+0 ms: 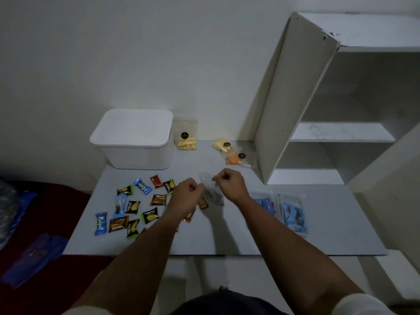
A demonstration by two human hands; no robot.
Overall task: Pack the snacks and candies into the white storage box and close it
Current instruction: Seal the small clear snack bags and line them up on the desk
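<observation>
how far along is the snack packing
Nothing looks packed: the white storage box has its lid on. In hand: left hand and right hand pinch a clear bag. Left: candies, snack pouches, blue packs lie on the table.

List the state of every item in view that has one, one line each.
white storage box: lid on, closed.
clear bag: lifted off the table, pinched by both hands.
left hand: fingers curled, pinching the bag.
right hand: fingers curled, pinching the bag.
small candies: loose on the table, unpacked.
pouch of yellow sticks: standing upright beside the box.
orange snack pouch: lying flat.
</observation>
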